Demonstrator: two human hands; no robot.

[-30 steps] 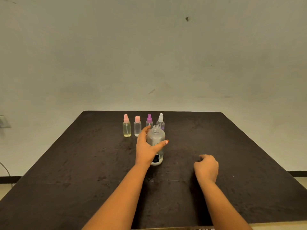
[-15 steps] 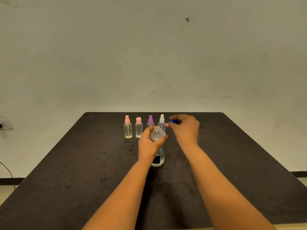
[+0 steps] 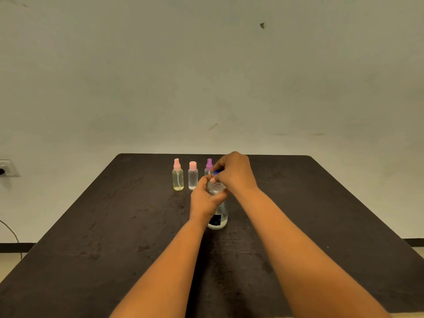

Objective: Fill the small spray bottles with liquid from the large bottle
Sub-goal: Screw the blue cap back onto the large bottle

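The large clear bottle (image 3: 219, 214) with a dark label stands upright mid-table. My left hand (image 3: 205, 199) grips its upper body. Over its neck, my right hand (image 3: 235, 172) pinches a small blue cap (image 3: 216, 172). Behind stand a pink-topped spray bottle (image 3: 177, 176) with yellowish liquid, a pink-capped clear bottle (image 3: 193, 175), and a purple-topped spray bottle (image 3: 208, 166) partly hidden by my hands. The white-topped bottle is hidden behind my right hand.
Everything stands on a dark table (image 3: 114, 226) with rounded far corners. A pale wall rises behind it. A wall socket (image 3: 6, 168) and a cable (image 3: 11, 232) show at the left.
My right hand rose from the table at the right, carrying the blue cap, and came over the large bottle's neck. My left hand kept its grip on the bottle.
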